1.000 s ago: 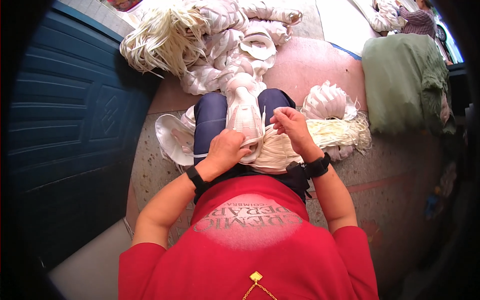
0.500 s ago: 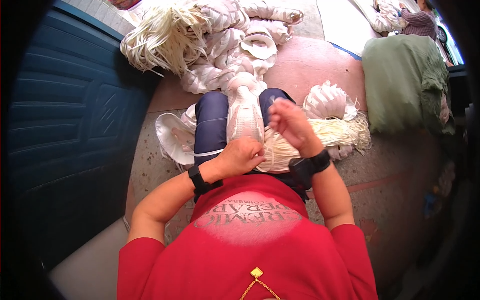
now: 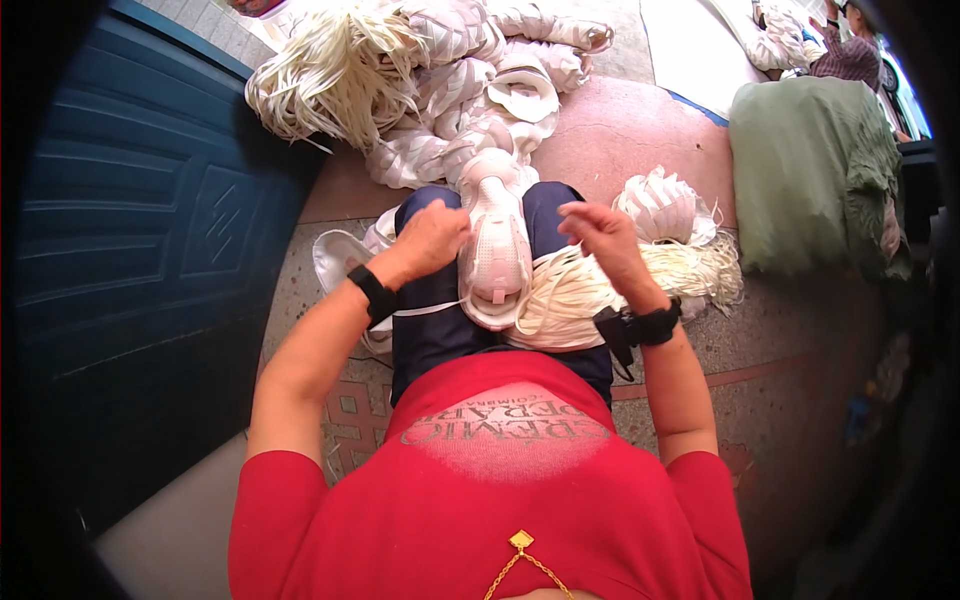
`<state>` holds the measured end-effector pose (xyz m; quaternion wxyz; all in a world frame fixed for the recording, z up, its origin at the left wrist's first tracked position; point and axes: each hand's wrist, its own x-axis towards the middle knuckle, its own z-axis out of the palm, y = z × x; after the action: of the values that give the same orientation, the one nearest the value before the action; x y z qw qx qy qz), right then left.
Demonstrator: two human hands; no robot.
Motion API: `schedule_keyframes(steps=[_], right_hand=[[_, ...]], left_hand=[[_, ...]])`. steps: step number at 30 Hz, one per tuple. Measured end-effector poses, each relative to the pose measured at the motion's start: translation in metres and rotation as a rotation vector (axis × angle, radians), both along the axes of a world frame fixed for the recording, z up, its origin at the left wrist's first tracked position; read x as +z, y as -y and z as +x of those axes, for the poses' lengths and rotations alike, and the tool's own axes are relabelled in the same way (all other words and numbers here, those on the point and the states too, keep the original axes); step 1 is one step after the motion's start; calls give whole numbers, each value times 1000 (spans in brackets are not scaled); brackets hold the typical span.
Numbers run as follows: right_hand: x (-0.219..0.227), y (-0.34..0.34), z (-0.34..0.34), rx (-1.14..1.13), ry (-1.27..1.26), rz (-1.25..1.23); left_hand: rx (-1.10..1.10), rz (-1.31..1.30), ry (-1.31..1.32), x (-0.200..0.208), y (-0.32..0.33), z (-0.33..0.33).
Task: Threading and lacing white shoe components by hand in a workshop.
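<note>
head view, listed by place in the frame:

- shoe upper, pale pink and white: centre, lengthwise between the dark blue trouser legs.
- left hand: left of centre, just beside the upper's left edge; fingers curled, their tips turned away, so whether they grip anything cannot be told.
- right hand: right of centre, above the right thigh, apart from the upper; fingers bent and parted, nothing visible in them.
- thin white strand: below the left hand, across the left thigh to the upper's near end.
- cream cords, loose bundle: over the right thigh, spreading right.
- further white uppers: heaped, upper centre.
- green sack: upper right.

handling notes, by judgement: the upper looks soft, so the knees best brace both flanks lightly without creasing it. the strand is better guided flat and untwisted, with even tension. cords drawn singly from the bundle should tangle less; the near end is best left clear of loose loops.
</note>
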<state>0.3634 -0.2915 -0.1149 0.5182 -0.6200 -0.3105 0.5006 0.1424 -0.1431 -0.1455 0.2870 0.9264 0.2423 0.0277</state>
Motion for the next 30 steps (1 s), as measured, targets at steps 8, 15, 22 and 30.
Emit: schedule_keyframes(steps=[8,15,22,30], right_hand=[[-38,-28,-41,180,631,17],[-41,-42,-45,226,986,76],[-39,-49,-43,302,1031,100],[-36,-63,-36,447,897,-85]], left_hand=[[320,-52,-8,-8,-32,64],[367,-288,159,-13,-5,39],[242,-96,174,-8,9,34],[327,-160,160,-11,11,39]])
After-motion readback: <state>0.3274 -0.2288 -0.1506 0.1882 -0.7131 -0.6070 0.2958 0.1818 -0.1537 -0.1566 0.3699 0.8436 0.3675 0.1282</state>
